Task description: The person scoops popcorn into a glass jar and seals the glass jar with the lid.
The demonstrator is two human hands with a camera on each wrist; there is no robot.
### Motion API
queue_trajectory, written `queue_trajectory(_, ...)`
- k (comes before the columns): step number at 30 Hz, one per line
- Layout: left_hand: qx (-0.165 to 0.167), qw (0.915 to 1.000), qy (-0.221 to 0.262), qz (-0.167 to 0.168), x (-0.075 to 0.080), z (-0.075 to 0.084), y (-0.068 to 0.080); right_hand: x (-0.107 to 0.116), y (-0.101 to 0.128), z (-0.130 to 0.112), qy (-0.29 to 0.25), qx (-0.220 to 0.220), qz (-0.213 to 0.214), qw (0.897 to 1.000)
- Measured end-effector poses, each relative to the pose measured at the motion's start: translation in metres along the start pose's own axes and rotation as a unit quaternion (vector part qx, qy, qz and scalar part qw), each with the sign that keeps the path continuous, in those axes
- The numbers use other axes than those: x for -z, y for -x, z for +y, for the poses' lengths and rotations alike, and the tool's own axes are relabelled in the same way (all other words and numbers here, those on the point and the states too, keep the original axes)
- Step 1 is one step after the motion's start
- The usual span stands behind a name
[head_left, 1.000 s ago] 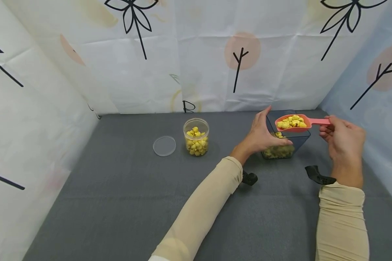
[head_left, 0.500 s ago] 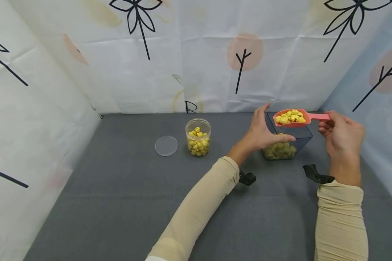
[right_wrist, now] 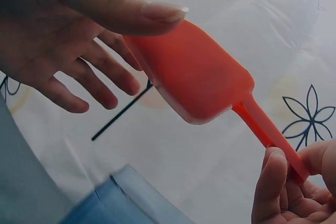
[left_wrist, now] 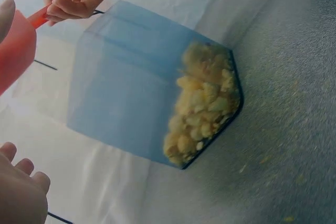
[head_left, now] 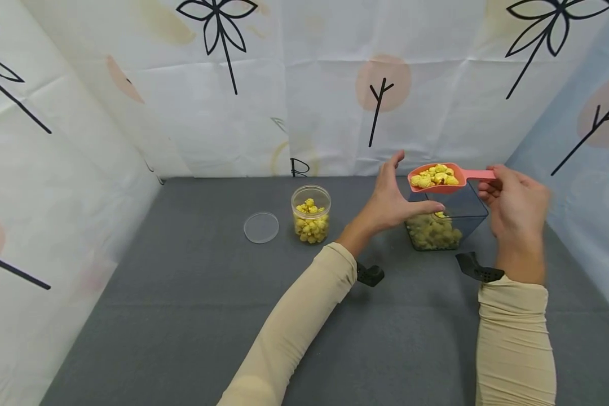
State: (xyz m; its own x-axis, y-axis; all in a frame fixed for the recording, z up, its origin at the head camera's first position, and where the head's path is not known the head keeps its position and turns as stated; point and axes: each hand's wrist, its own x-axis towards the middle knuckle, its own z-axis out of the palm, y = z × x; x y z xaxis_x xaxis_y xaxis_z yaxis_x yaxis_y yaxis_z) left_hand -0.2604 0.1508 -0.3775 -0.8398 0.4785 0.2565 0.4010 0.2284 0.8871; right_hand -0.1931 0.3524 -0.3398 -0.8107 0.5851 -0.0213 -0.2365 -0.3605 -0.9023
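My right hand pinches the handle of a coral-red scoop, held level and heaped with yellow popcorn. The right wrist view shows the underside of the scoop. Thumb and fingers spread wide, my left hand is raised just left of the scoop's bowl; whether it touches the scoop is unclear. Below and behind the scoop, a bluish clear square container stands on the table. In the left wrist view, popcorn covers the bottom of this container, and my left fingers are apart from it.
A clear round jar partly filled with popcorn stands left of my left hand. Its flat clear lid lies beside it on the grey table. Patterned white cloth hangs behind and at the sides.
The right hand has raised the loaded scoop and brought it left over the container's edge. The left hand has let go of the container and shifted left and up.
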Motion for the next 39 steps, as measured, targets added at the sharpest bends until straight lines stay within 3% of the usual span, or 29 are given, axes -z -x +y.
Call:
queue_trajectory(8,-0.015,0.9994,0.006,0.029,0.027,0.002,0.010,-0.025,0.004,0.007,-0.001,0.007,-0.013,1.000)
queue_trajectory(21,-0.019,0.9940,-0.053,0.093,0.068,0.010,0.031,-0.061,0.017,0.022,-0.016,0.006,-0.048,0.999)
queue_trajectory(29,-0.046,0.9875,-0.101,0.113,0.101,0.003,0.047,-0.075,0.019,0.033,-0.022,-0.002,-0.081,0.997)
queue_trajectory(34,-0.037,0.9891,-0.099,0.103,0.122,-0.005,0.053,-0.084,0.024,0.041,-0.021,-0.002,-0.092,0.996)
queue_trajectory(39,-0.033,0.9864,-0.109,0.118,0.138,-0.016,0.059,-0.101,0.029,0.049,-0.014,0.008,-0.097,0.995)
